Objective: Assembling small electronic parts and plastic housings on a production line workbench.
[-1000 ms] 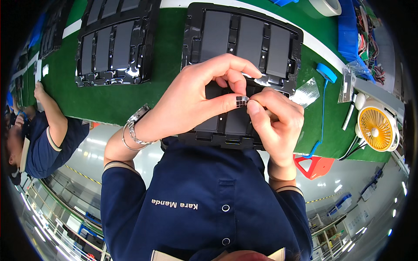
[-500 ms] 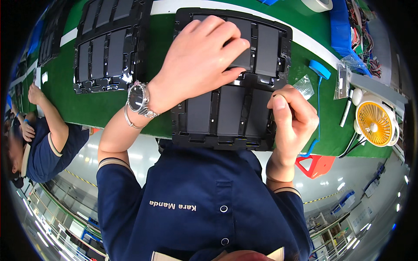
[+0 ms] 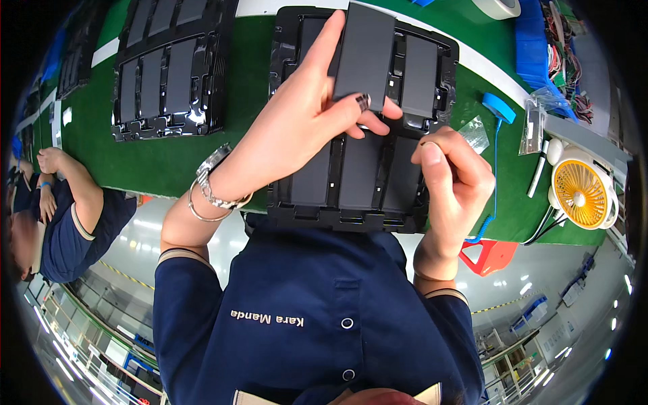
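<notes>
In my left hand [image 3: 304,111] is a flat dark grey rectangular block [image 3: 366,54], lifted and tilted above the black moulded tray [image 3: 442,88]. The index finger lies along the block's left edge, while the thumb and other fingers are at its lower end. More blocks of the same kind, such as a grey block [image 3: 420,74], sit in the tray's slots in two rows. My right hand [image 3: 455,172] is closed in a pinch over the tray's lower right edge. What its fingertips hold, if anything, is too small to make out.
Left of me stands a stack of black trays [image 3: 214,88] with similar blocks. To the right are a blue cord reel [image 3: 498,108], clear plastic bags [image 3: 474,135], a yellow and white fan [image 3: 580,192] and a blue bin [image 3: 533,54] of wires. A co-worker [image 3: 74,202] is at far left.
My left hand has taken a block up out of the tray's upper row and tilted it. My right hand keeps its pinch in nearly the same place.
</notes>
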`<state>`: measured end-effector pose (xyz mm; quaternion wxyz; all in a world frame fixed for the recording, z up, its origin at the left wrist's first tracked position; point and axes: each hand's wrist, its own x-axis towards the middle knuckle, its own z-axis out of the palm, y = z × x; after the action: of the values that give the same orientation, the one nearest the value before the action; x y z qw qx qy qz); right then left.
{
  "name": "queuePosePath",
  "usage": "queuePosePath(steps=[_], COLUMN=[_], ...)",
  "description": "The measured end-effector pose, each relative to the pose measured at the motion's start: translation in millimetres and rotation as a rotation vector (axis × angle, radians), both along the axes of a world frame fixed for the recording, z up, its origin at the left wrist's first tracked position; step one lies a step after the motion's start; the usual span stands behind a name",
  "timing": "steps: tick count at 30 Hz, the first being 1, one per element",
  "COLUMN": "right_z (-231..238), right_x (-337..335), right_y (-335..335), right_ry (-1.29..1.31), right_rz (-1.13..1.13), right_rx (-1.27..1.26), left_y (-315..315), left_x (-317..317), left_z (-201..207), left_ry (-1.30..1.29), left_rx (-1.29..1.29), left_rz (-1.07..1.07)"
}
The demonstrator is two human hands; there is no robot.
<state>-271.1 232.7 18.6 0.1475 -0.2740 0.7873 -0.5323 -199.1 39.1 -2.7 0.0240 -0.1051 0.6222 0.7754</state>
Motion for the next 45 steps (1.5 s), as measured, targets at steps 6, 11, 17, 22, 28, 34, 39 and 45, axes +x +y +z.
queuePosePath(steps=[6,11,17,22,28,34,39,45], right_z=[4,3,2,-1,-2,-3,0,-1], right_x=[3,5,6,9,9,8,6,6], right_y=[-14,-19,-22,-25,-23,-24,-24,-23], right_ry=[-0.025,-0.011,-0.071,-0.135,-0.138,-0.133,-0.144,-0.158], right_rz=[0.078,0.093,0.117,0.129,0.129,0.141,0.153,0.156], right_rx=[0.022,0.047,0.041,0.006,0.004,0.009,0.022,0.031], left_y=[-8,-7,-1,2,3,1,0,1], left_x=[18,27,35,38,40,40,40,41], left_z=[13,20,15,14,15,18,21,20], left_ry=[-0.094,-0.133,-0.051,0.002,0.049,0.044,0.043,0.056], left_rx=[0.147,0.208,0.105,-0.045,-0.113,-0.18,-0.225,-0.277], left_rz=[-0.036,-0.019,-0.01,-0.012,0.004,0.007,-0.001,-0.003])
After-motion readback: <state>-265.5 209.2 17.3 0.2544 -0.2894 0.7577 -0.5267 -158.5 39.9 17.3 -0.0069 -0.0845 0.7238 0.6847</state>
